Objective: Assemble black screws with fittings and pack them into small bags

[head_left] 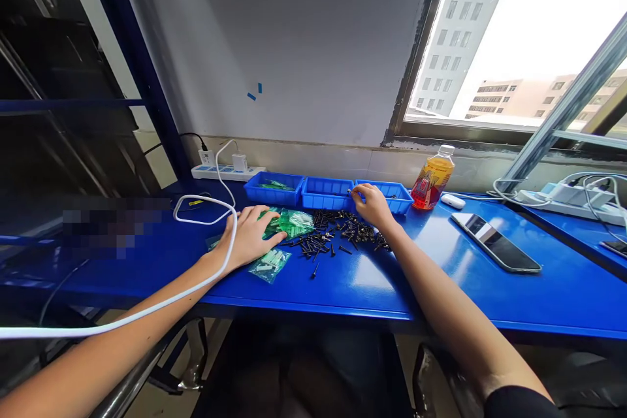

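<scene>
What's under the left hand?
Green pieces in clear plastic show beside the left hand, on its thumb side. What lies directly beneath the palm is covered and cannot be seen.

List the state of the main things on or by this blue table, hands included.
Left hand: open, resting against the green bag
Green bag: seal unclear
Right hand: fingertips together, seemingly on a small piece
Screws: loose, piled
Left bin: open-topped, holding green pieces
Middle bin: open-topped
Right bin: open-topped
Bottle: upright, capped
Phone: flat, screen dark
Left strip: plugs in
Right strip: plugs in
</scene>
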A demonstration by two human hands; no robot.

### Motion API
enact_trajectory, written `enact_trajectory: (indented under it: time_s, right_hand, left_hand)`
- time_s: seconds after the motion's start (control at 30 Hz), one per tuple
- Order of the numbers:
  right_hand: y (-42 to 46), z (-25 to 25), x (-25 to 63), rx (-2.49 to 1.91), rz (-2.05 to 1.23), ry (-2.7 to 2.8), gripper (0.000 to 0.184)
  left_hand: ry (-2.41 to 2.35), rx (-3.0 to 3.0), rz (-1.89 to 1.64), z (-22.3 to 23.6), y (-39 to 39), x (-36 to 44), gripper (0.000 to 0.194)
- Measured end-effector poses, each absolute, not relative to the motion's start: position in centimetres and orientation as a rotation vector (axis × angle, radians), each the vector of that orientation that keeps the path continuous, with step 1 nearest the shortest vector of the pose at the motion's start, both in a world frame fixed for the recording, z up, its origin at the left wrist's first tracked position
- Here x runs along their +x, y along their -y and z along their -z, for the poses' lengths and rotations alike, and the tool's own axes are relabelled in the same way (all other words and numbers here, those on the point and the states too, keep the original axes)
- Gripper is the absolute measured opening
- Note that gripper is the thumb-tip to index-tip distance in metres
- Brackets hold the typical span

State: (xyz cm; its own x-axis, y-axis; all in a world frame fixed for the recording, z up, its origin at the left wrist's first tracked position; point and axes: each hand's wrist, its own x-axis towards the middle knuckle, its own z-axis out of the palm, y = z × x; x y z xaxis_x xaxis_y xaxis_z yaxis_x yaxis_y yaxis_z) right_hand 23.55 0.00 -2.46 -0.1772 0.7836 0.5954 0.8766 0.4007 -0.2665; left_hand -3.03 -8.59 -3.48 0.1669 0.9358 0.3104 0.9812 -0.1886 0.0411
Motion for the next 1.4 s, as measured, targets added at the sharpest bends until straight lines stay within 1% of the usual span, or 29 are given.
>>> enact_trajectory:
  time_s: [0.1, 0.2, 0.3, 0.43, 0.5, 0.63, 0.8, 0.9, 1.07, 1.23, 1.37, 1.4]
  right_hand:
    - [0.0, 2.4, 23.5, -1.420, 0.186, 2.003, 0.020]
    - [0.1, 2.3, 23.6, -1.419, 0.186, 2.015, 0.020]
    - [0.6, 2.1, 23.3, -1.393, 0.244, 1.989, 0.019]
    - [2.0, 1.9, 21.9, -1.260, 0.303, 2.002, 0.019]
    - [2.7, 2.0, 21.0, -1.150, 0.244, 2.106, 0.018]
    - [3.7, 2.3, 19.7, -1.074, 0.153, 2.214, 0.023]
    - [4.4, 2.2, 18.9, -1.028, 0.111, 2.282, 0.026]
    - [4.8, 2.1, 18.3, -0.995, 0.108, 2.320, 0.025]
    - [4.9, 2.1, 18.2, -1.026, 0.106, 2.301, 0.021]
    - [5.0, 1.8, 18.8, -1.059, 0.104, 2.334, 0.019]
    - [5.3, 1.6, 18.7, -1.074, 0.046, 2.318, 0.008]
    - [5.3, 1.5, 18.7, -1.079, 0.031, 2.303, 0.008]
  left_hand:
    - [1.852, -2.223, 0.504, 3.1, 8.7, -1.9, 0.038]
    - [1.628, -2.232, 0.733, 2.5, 8.4, -1.0, 0.036]
    - [1.330, -2.374, 0.870, 1.8, 7.1, 0.3, 0.034]
    - [1.195, -2.574, 0.949, 1.4, 4.8, 2.2, 0.027]
    - [1.167, -2.617, 0.965, 1.8, 4.0, 2.7, 0.025]
    - [1.132, -2.640, 0.822, 2.5, 3.4, 2.4, 0.017]
    - [1.125, -2.559, 0.794, 2.7, 3.9, 1.5, 0.018]
    - [1.108, -2.558, 0.795, 2.9, 4.4, 1.2, 0.018]
    - [1.182, -2.534, 0.926, 2.7, 4.8, 1.0, 0.021]
    - [1.140, -2.545, 0.878, 2.3, 5.0, 1.2, 0.021]
    - [1.186, -2.547, 0.845, 2.2, 5.0, 1.0, 0.025]
    - [1.199, -2.547, 0.837, 2.2, 5.0, 1.0, 0.026]
